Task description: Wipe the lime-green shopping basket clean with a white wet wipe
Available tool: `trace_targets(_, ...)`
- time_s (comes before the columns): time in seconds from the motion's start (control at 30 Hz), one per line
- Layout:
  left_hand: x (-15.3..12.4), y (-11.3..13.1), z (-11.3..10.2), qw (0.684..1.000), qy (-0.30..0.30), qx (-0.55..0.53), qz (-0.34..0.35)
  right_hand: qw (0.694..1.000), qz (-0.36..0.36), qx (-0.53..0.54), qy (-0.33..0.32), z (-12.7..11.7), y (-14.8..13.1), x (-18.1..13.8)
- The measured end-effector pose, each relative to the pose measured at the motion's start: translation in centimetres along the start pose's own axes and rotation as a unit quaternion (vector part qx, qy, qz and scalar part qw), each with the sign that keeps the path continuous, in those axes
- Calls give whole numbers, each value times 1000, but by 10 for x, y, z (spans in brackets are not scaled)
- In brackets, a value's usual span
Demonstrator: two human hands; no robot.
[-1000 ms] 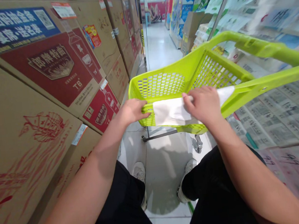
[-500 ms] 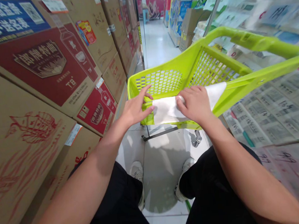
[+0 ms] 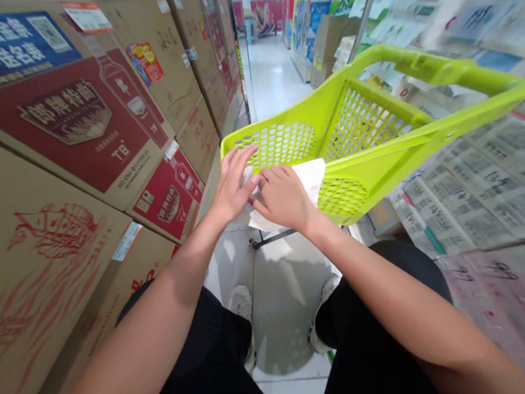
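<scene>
"What's over on the left?"

"Stacked cardboard cartons [image 3: 46, 119], flat-sided, one with a red panel and a bottle outline. Next, the left hand [image 3: 230, 189], at the end of a shopping cart [image 3: 391, 157]: fingers stretched out, thumb well apart."

"And beside it?"

"The right hand [image 3: 285, 196], close against the left thumb, its fingers together and bent down on a white cloth [image 3: 314, 174]. That's thin, matte and softly creased, draped over the cart's near rim. The cart is smooth lime-green plastic, pierced with small slots. Furthest right, packs [image 3: 471, 192] in shiny film."

"Which way do they lie?"

"The cart's long axis slants from the left hand up to its handle [image 3: 445, 69] at the right. The cloth runs along the rim, one corner pointing right."

"Anything unclear?"

"The right hand hides the cloth's middle; I can't tell whether the left fingertips touch it. The packs' small print blurs."
</scene>
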State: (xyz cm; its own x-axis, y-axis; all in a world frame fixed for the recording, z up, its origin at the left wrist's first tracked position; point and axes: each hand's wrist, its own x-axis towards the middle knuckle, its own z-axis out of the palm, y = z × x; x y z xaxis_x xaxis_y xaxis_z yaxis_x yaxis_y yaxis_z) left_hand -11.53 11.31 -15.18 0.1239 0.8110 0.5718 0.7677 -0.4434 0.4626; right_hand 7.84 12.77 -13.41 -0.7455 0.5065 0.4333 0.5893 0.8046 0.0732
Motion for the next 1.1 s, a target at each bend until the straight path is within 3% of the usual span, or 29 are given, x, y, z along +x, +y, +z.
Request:
trace_targets(0.2, -1, -7, -6, 993, -114, 24, -2, 999, 50, 10, -8, -5, 4, -4)
trace_targets(0.47, 5, -9, -9, 990, -126, 55, -19, 974, 216, -67, 25, -36, 87, -40)
trace_targets(0.57, 4, -5, -7, 989, -141, 45, -19, 972, 223, -64, 45, -38, 104, -48)
trace_targets(0.7, 3, 1, -7, 989, -148, 29, -13, 988, 137, -43, 56, -27, 83, -37)
trace_targets(0.83, 1, 2, -7, 991, -134, -8, -2, 998, 53, -14, -14, -11, 39, -12)
trace_targets(0.97, -1, 0, -7, 992, -123, -12, 2, 999, 38, -6, -38, -2, 9, 4)
trace_targets(1.1, -4, 1, -9, 985, -150, 78, 30, 998, 50, -5, -33, -5, 10, 0)
